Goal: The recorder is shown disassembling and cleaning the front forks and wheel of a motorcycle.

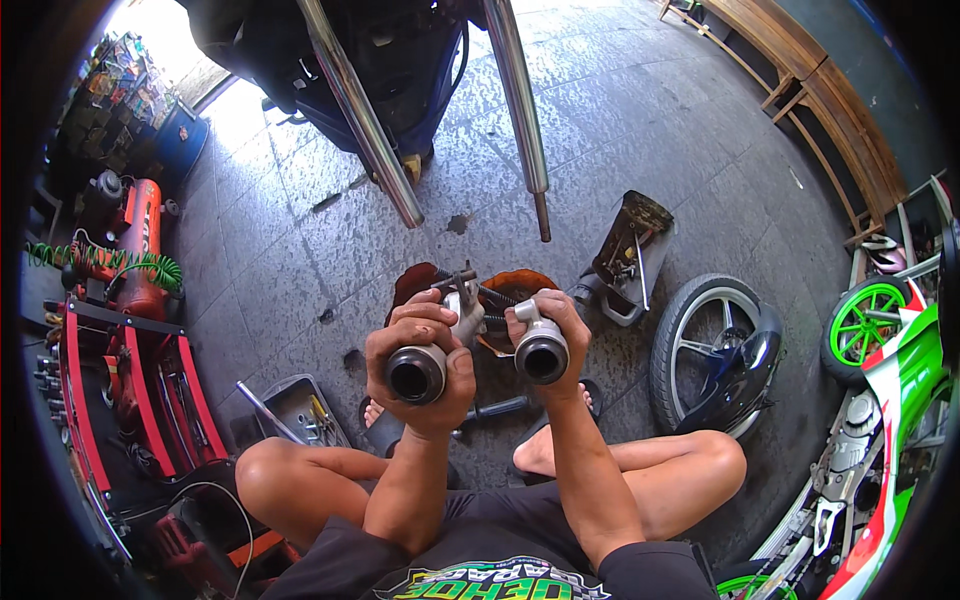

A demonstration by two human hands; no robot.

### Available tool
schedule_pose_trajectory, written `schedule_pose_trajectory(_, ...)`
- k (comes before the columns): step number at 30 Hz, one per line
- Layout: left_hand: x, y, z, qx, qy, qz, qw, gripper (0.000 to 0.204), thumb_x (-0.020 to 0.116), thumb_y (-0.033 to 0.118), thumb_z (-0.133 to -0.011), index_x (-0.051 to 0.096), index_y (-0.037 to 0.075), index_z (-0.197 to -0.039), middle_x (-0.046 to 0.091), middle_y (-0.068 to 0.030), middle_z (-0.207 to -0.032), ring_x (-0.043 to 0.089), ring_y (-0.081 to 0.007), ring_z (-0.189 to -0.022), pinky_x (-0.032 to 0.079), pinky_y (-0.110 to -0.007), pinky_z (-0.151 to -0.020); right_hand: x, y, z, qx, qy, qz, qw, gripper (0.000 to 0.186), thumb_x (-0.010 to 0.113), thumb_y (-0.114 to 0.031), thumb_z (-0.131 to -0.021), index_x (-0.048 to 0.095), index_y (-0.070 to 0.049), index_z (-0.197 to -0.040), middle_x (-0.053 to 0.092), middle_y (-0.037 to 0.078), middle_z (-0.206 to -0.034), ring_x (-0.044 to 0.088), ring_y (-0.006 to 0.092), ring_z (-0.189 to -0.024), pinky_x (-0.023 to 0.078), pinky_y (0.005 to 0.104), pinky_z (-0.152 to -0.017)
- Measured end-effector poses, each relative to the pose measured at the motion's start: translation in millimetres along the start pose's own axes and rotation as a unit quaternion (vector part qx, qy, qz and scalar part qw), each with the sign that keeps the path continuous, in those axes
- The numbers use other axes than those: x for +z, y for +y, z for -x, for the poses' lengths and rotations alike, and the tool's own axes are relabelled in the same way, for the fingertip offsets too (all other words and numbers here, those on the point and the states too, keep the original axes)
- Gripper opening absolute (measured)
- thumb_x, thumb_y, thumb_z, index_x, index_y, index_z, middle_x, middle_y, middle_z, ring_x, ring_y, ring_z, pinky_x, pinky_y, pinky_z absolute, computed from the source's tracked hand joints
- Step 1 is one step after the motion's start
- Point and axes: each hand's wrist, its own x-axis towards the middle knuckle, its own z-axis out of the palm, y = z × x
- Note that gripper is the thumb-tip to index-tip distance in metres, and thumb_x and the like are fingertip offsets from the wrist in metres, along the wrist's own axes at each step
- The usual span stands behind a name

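My left hand (420,330) is closed round a metal fork lower tube (416,374), its dark open end facing up at me. My right hand (562,325) grips a second, similar silver tube (543,354), also end-on, a little to the right. Behind them, orange containers (520,282) with dark springs and metal parts sit on the floor, partly hidden by my hands and the tubes. Above, two chrome fork tubes (355,110) hang from the dark front of a motorcycle (250,40), apart from what I hold.
A grimy container (635,230) and a wheel with dark mudguard (685,340) lie right. Left are a tray of tools (310,410), a red tool rack (115,390) and compressor (140,240). A wooden bench (840,120) and green-and-white motorbike (890,400) line the right side.
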Motion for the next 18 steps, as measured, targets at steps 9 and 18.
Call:
schedule_pose_trajectory(9, -2.1, -2.7, -0.3, -0.003, 0.009, 0.007, 1.000, 0.031, 0.060, 0.000, -0.074, 0.049, 0.005, -0.103, 0.060, -0.0069, -0.075, 0.063, -0.0229, -0.086, 0.045, -0.052, -0.099, -2.6, -1.5, -0.7, -0.005, 0.002, 0.016, 1.000, 0.025, 0.080, -0.001, -0.072, 0.060, -0.002, -0.088, 0.063, 0.011, -0.083, 0.062, 0.0208, -0.075, 0.051, 0.0315, -0.069)
schedule_pose_trajectory(18, -21.7, -7.5, -8.6, -0.090, 0.110, 0.054, 0.988, 0.025, 0.060, 0.007, -0.079, 0.051, 0.003, -0.102, 0.058, -0.0089, -0.078, 0.059, -0.0237, -0.088, 0.041, -0.053, -0.103, -5.5, 8.1, 9.8, 0.149, 0.062, -0.025, 0.987, 0.020, 0.076, -0.013, -0.083, 0.059, -0.005, -0.087, 0.060, 0.002, -0.081, 0.056, 0.0122, -0.074, 0.047, 0.0284, -0.069)
